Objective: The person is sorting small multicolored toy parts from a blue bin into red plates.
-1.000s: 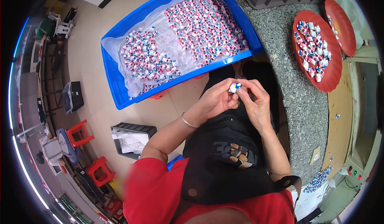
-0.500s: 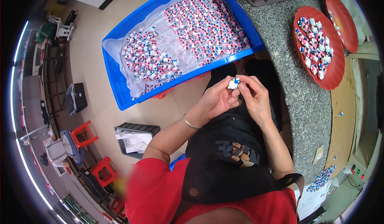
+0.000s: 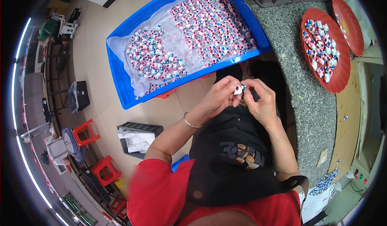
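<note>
Small white piece (image 3: 238,90): pinched between fingertips of left hand (image 3: 219,97) and right hand (image 3: 262,101), both closed on it, above the black apron (image 3: 229,153). Beyond: blue tray (image 3: 121,84) filled with similar red, white and blue pieces. Far right: red plate (image 3: 336,78) of pieces on a granite counter (image 3: 294,76).
</note>
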Demonstrator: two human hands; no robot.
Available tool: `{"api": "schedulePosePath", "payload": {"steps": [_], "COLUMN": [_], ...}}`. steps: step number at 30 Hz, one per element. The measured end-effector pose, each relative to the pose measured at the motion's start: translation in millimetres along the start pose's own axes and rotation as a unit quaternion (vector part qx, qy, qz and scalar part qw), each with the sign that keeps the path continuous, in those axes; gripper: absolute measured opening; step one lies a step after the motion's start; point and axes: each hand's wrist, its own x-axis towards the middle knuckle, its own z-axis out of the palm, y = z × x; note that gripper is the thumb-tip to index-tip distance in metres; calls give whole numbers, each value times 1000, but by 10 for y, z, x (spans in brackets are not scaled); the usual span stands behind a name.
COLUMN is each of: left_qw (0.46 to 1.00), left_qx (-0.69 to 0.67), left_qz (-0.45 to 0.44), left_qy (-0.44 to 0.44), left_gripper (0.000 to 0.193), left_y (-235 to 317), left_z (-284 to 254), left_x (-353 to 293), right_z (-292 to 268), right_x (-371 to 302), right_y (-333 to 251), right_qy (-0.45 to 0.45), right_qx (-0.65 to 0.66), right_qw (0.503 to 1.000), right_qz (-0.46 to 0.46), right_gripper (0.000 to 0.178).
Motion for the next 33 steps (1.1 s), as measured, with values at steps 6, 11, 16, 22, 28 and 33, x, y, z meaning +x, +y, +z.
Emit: {"api": "schedulePosePath", "payload": {"steps": [6,11,16,22,28,33], "left_qw": [974,932,895,804,769,770], "left_qx": [213,351,435,577,620,610], "left_qz": [71,85,68,95,109,152], "left_qy": [-5,-35,-71,-106,-109,-107], "left_gripper": [18,17,27,28,28,24], "left_y": [67,175,263,277,226,243], "left_z": [-8,-11,-69,-40,-52,21], "left_x": [-46,-93,-169,-245,-325,-205], "right_z": [5,-128,-134,-46,-41,-59], "right_x": [-79,-12,28,-65,-78,-85], "right_y": [67,-13,-69,-120,-140,-144], "right_qy": [4,-134,-190,-149,-223,-170], "right_qx": [112,42,25,-79,-131,-152], "right_qw": [989,983,979,984,966,974], "right_qz": [92,120,63,-54,-24,-18], "right_gripper": [14,20,18,15,20,21]}}
